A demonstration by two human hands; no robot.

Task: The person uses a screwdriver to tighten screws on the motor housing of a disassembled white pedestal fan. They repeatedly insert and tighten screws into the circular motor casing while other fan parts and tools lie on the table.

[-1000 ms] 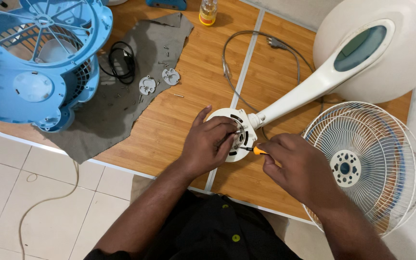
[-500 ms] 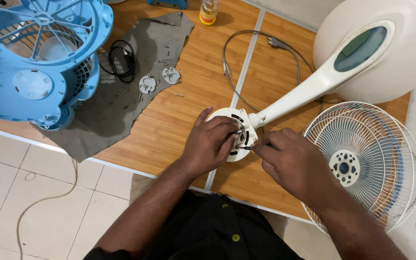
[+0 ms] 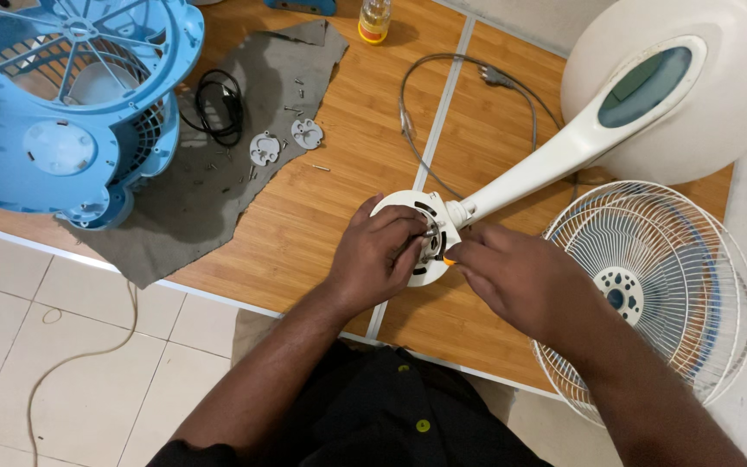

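A white fan stand (image 3: 564,147) lies across the wooden table (image 3: 322,225), its round base (image 3: 719,95) at the far right. At its near end sits a round white motor mount (image 3: 408,212). My left hand (image 3: 373,259) lies over the mount and holds it down. My right hand (image 3: 520,281) is closed around an orange-handled screwdriver (image 3: 450,258), only its orange end showing, with the tip at the mount. A grey power cord (image 3: 469,86) loops behind the mount.
A blue fan housing (image 3: 62,112) stands at the far left on a grey cloth (image 3: 218,173) with small screws, two white discs (image 3: 285,141) and a black cable (image 3: 218,108). White fan grilles (image 3: 650,294) lean at right. A small bottle (image 3: 374,19) stands at the back.
My right hand has shifted slightly left, closer to the mount, and covers more of the orange handle. My left hand stays on the mount.
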